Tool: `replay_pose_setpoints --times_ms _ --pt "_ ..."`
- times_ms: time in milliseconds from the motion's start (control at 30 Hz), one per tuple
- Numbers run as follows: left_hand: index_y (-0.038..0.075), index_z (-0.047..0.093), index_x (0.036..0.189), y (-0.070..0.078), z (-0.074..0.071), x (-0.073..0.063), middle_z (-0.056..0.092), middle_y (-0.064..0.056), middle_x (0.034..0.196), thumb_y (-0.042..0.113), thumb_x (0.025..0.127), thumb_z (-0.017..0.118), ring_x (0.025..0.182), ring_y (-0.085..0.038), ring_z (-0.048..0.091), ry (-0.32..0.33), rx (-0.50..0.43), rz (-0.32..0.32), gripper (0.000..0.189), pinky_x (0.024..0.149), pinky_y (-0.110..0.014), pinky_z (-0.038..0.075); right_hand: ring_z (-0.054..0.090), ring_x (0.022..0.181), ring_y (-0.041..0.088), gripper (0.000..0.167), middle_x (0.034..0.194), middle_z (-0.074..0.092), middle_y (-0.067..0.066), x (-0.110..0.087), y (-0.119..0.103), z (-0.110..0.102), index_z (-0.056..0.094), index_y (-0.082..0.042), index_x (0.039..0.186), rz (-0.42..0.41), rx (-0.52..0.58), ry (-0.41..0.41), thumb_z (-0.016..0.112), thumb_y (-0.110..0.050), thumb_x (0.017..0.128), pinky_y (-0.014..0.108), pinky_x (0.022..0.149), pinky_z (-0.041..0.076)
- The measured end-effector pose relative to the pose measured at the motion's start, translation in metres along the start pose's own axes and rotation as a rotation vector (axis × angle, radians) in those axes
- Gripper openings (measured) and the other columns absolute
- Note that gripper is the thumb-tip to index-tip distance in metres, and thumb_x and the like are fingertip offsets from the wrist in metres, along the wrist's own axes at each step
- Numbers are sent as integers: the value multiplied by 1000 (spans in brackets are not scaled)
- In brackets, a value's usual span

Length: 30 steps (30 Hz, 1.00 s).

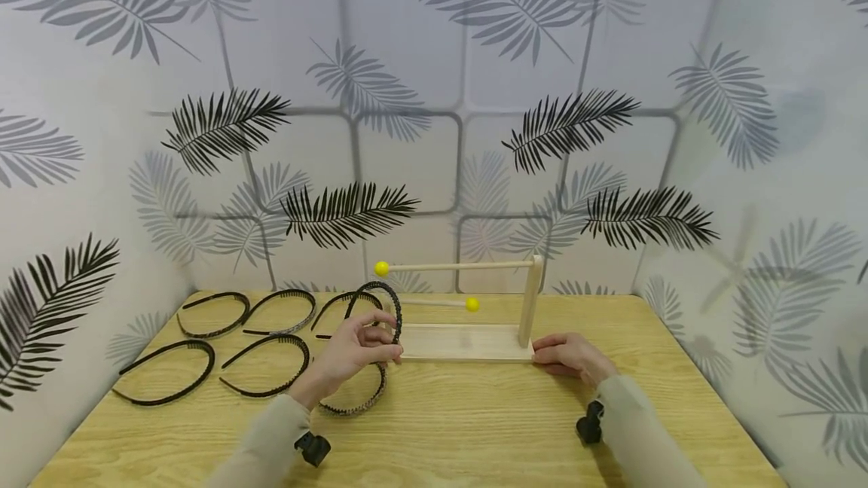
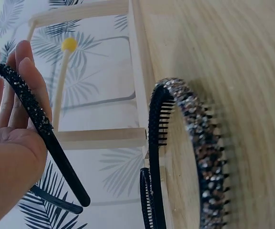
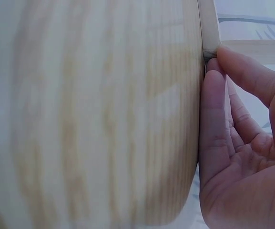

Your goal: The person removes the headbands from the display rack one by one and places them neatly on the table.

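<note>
My left hand [image 1: 346, 352] holds a black headband [image 1: 397, 309] upright in front of the left end of a wooden stand [image 1: 468, 343]. In the left wrist view this headband [image 2: 32, 102] has dark sparkling stones, and its bare end points down past the palm. The stand has a flat base, a post [image 1: 532, 300] and two rods tipped with yellow balls. My right hand [image 1: 570, 356] pinches the base's right end, thumb and fingers at its corner in the right wrist view. A glittery headband [image 1: 353, 410] lies on the table below my left hand.
Several more headbands lie in two rows on the left of the wooden table [image 1: 475, 428], among them a black one [image 1: 212, 360] at front left and another [image 1: 305, 360] beside it. Behind the table stands a wall [image 1: 407, 164] with a leaf pattern.
</note>
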State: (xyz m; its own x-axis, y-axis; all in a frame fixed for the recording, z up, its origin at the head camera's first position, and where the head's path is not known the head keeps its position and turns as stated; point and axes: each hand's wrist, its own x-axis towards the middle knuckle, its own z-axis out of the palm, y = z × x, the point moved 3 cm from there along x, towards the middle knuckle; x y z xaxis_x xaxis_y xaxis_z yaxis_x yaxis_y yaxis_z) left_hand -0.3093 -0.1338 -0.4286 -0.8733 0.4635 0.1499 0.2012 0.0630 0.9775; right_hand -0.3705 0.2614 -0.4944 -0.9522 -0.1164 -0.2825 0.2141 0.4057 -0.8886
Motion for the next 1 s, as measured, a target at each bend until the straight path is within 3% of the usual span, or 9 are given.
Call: replay_pose_setpoints --times_ms 267,500,767,1000 --pt "3 56 124 -8 17 5 73 -16 94 15 88 74 81 -21 71 -75 62 -47 42 75 -49 56 68 90 9 45 113 70 10 1 0 0 61 5 127 -4 -8 -9 73 -13 88 31 82 58" --pt "3 60 118 -18 39 11 74 -17 90 8 89 71 77 -31 71 -206 133 -19 31 69 -52 56 69 90 10 45 113 70 11 1 -1 -2 61 5 127 -7 -6 -18 73 -12 88 31 81 58" --pt "3 65 113 -25 66 13 74 -16 86 3 87 73 70 -27 71 -306 193 -75 27 62 -47 58 68 89 9 43 113 70 10 1 -1 -1 62 3 126 6 -14 0 73 -13 88 29 80 58" --pt "13 68 102 -27 82 16 73 -8 81 5 84 77 66 -18 68 -369 307 -137 22 57 -31 55 68 89 9 45 113 69 9 3 1 -1 61 4 127 0 -10 -11 74 -14 88 30 81 58"
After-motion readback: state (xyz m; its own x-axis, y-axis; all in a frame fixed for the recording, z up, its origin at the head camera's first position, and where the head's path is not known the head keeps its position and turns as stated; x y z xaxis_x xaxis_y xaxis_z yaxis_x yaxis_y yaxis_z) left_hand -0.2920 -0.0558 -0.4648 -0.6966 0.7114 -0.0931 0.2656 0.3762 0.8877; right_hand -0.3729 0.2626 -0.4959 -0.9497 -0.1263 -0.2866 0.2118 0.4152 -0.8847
